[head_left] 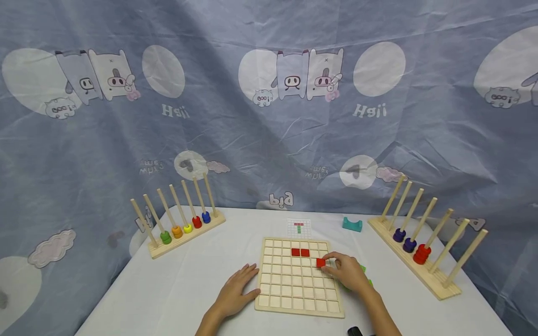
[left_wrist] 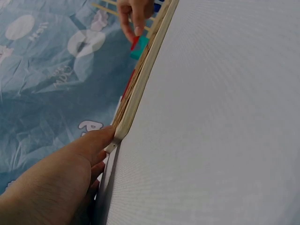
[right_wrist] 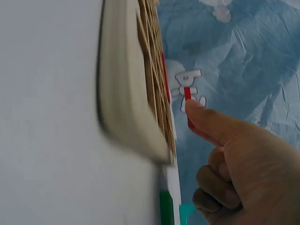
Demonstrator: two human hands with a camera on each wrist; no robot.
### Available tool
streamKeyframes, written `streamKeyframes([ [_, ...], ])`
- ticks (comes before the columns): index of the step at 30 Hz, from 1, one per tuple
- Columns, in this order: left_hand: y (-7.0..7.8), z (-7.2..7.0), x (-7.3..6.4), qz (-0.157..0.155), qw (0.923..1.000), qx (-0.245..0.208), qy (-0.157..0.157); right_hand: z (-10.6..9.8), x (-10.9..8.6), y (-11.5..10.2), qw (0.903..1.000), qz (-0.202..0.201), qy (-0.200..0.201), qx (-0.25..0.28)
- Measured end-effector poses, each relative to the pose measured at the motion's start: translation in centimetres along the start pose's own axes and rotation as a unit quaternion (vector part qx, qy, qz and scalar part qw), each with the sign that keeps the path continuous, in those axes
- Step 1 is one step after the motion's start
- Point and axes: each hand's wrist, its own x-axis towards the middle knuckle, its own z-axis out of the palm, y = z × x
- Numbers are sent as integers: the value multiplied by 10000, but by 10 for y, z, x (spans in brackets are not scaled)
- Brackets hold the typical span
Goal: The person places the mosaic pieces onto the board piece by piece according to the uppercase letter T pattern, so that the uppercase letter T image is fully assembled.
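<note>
A wooden grid board (head_left: 286, 291) lies on the white table, with two red square tiles (head_left: 296, 252) side by side in its second row. My right hand (head_left: 349, 273) pinches another red tile (head_left: 321, 263) between thumb and fingers over the board's right side. In the right wrist view that red tile (right_wrist: 187, 93) stands out past the thumb tip, raised off the grid. My left hand (head_left: 236, 291) lies flat on the table along the board's left edge, fingers spread. The left wrist view shows its thumb (left_wrist: 101, 140) against the board's corner.
Behind the board lies a pattern card (head_left: 299, 228) with a red and green T shape. Peg stands with coloured rings (head_left: 185, 238) (head_left: 416, 263) flank the board. A teal block (head_left: 352, 224) sits at the back right. Green tiles (head_left: 363, 269) lie partly hidden by the right hand.
</note>
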Motion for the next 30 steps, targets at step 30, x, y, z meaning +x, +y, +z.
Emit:
streamKeyframes([
  [30, -1, 0, 1, 20, 10000, 31, -5, 83, 40, -57, 9913, -583, 1180, 49],
])
